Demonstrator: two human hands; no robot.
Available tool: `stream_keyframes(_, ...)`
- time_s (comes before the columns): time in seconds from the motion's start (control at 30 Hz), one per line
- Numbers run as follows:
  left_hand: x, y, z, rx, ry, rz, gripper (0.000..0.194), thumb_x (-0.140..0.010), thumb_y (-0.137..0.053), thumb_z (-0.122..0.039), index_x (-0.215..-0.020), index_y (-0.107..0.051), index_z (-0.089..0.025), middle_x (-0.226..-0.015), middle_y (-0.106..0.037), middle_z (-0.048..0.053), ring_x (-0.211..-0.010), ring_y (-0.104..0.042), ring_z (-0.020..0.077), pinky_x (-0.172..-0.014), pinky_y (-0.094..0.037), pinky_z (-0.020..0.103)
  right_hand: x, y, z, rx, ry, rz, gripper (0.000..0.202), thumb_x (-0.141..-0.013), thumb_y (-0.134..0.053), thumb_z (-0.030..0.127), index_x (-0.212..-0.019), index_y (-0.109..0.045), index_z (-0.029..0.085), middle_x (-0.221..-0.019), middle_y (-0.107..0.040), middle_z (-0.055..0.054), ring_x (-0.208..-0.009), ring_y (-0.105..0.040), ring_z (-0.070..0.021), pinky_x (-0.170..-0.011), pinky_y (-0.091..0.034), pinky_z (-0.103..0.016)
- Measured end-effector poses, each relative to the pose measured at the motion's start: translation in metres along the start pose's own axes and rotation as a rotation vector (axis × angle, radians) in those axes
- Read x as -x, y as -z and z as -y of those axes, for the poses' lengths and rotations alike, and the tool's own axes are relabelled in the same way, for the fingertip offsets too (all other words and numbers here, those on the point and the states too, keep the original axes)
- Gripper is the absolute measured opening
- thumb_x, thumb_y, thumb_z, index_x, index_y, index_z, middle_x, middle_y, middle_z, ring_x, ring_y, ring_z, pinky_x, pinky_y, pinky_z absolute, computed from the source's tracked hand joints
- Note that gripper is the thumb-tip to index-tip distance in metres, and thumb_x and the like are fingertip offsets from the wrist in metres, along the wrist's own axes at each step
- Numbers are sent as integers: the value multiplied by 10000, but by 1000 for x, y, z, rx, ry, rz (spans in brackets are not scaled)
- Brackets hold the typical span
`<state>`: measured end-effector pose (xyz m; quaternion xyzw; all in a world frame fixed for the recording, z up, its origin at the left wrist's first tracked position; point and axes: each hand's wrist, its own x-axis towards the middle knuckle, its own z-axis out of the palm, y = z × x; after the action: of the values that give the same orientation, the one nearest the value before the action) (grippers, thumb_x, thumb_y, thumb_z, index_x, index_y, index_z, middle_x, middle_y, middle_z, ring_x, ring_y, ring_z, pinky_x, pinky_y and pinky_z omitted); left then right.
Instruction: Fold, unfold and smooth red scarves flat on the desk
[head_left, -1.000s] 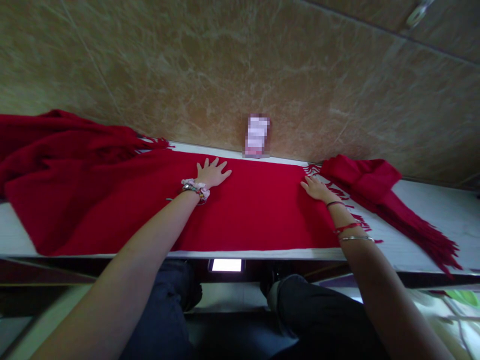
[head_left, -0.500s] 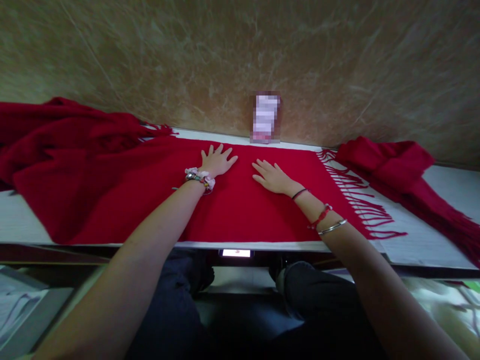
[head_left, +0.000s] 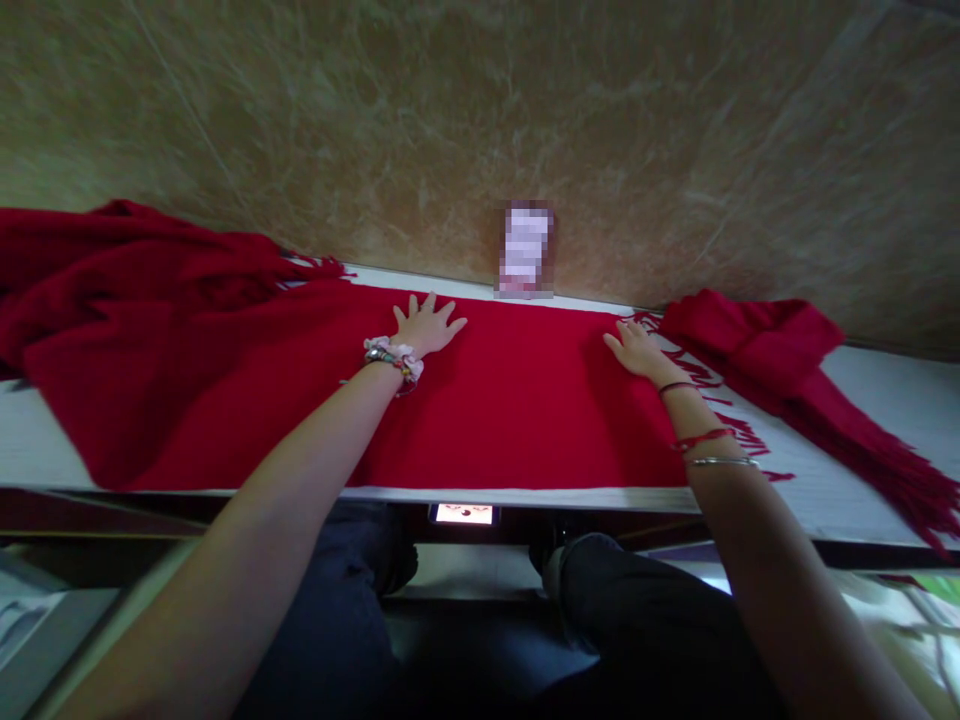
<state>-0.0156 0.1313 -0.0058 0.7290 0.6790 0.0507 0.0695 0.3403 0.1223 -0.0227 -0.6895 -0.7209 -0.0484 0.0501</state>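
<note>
A red fringed scarf [head_left: 495, 400] lies spread flat across a narrow white table, its left part running into a loose, rumpled heap of red cloth [head_left: 135, 265]. My left hand [head_left: 427, 325] rests on it near the far edge, palm down with fingers spread. Over at the scarf's right end, close to the fringe, my right hand [head_left: 637, 350] lies on the cloth with its fingers stretched out. Part of the fringe is hidden behind my right forearm. Neither hand grips anything.
Another red fringed scarf [head_left: 765, 340] lies folded at the right of the white table [head_left: 892, 390]. A pixelated phone-shaped object [head_left: 525, 250] leans at the brown marbled wall [head_left: 360, 130]. Below the table's front edge a lit screen [head_left: 463, 514] shows above my legs.
My right hand has slid right across the scarf, from near its middle to the fringed end. My left hand has stayed almost in place.
</note>
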Motion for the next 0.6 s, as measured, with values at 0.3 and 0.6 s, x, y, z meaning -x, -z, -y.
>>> stream_keyframes(0.3,-3,-6,6,-20,63,36,680,-856,-138,-616,-1437,-201,-269,-1516,-99,90,-1352,-65,408,-1024,-130,640,-8,6,109,-186,319,75,628,-902,-276,502,-1409,-283,132,-1487,-219,-137,-1363,-167,-298,-1064,-231,-520)
stream_keyframes(0.6,3,-5,5,-44,40,20,644,-874,-152,-567,-1433,-223,-255,-1510,-131,94,-1355,-83,395,-1024,-150,630,-2,-9,47,-33,193,168,527,-929,-205,439,-1415,-277,247,-1487,-242,-72,-1339,-249,-291,-1034,-257,-553)
